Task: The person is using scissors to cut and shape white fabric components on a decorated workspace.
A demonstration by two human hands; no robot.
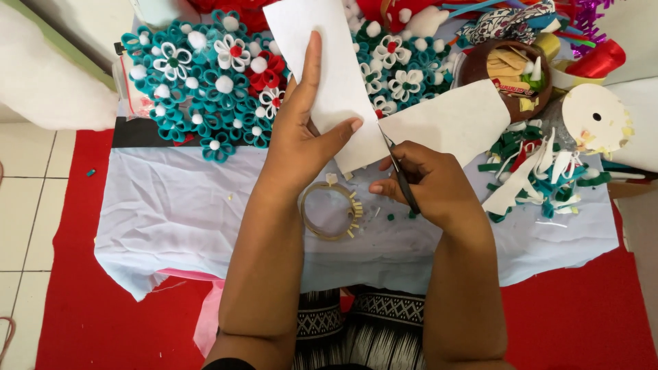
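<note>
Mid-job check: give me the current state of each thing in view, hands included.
Left hand: gripping the white felt sheet, holding it up.
Right hand: closed on the small dark scissors.
Scissors: blades at the sheet's edge.
White felt sheet: partly cut.
Brown round bowl: full of scraps.
Tan ring: flat on cloth.

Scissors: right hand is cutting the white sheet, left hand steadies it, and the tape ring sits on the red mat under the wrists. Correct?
One slip: the tape ring lies on the white cloth, not the red mat, as the head view shows. The rest holds: the right hand works the scissors into the white sheet and the left hand steadies it.
</note>
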